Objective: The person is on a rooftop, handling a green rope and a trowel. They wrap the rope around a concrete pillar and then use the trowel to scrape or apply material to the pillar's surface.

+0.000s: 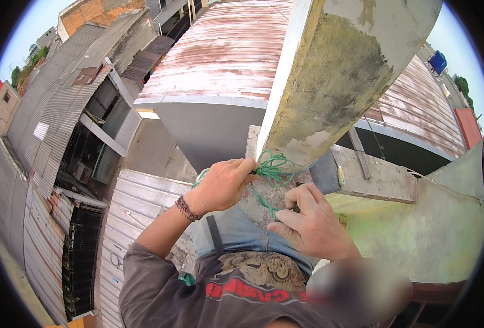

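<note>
Head view: your left hand [223, 186] pinches the green rope [265, 170] at the gathered neck of its loops; more of it shows past the far side of that hand. Your right hand [310, 221] has thumb and fingers pressed together on a strand of the same rope, lower down. Rope sits in front of your body, over the concrete wall top [247, 205], by the foot of the stained pillar [329, 82].

Progress, as judged: part-way. Loops are bunched together; the strand between your hands hangs slack, so that length is ungathered. Can't tell if any knot is finished, or if the rope is fastened to anything; your fingers hide the crossings.

Containers: a blue tank [437, 62] on the far right rooftop, well apart from you; contents can't be seen. None visible near your hands.
</note>
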Available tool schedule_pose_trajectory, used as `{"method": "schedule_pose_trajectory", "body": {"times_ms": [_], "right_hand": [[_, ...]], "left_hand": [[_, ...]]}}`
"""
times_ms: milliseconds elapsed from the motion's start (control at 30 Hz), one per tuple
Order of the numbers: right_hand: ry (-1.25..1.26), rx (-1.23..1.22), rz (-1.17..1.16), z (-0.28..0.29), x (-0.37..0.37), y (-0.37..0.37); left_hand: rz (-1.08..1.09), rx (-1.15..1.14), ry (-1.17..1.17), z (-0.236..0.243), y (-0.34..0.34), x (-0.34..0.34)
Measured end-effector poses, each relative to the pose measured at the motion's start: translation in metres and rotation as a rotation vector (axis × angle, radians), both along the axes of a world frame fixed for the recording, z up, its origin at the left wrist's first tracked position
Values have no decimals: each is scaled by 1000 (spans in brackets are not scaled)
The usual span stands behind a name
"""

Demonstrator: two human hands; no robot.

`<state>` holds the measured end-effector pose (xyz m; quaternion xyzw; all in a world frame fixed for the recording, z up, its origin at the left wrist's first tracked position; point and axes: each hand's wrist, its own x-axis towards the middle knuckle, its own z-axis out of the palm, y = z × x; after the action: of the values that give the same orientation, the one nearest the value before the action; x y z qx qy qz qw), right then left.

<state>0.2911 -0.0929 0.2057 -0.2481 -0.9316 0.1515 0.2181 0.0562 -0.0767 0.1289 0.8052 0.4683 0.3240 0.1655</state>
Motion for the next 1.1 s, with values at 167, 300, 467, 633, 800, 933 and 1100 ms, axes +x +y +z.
{"method": "schedule_pose_trajectory", "body": {"times_ms": [167,300,467,633,800,933,1100], "right_hand": [[140,27,-49,21,21,82],[178,-501,-123,-65,15,133],[290,-633,104,-158,-34,44],[244,-409,170,-120,-39,-14],[203,100,35,7,1,19],[370,70,-116,11,13,109],[363,-736,28,-119,-14,128]], "left_hand": [[-314,-169,-57,36,-25,22],[-479,-216,-374,55,-34,20],[-138,-347,-948,45,-23,13],[241,-59,-403,25,13,-10],[6,-34,-103,4,5,-5],[-329,-164,-169,27,-23,29],[-355,-190,-338,62,-32,31]]}}
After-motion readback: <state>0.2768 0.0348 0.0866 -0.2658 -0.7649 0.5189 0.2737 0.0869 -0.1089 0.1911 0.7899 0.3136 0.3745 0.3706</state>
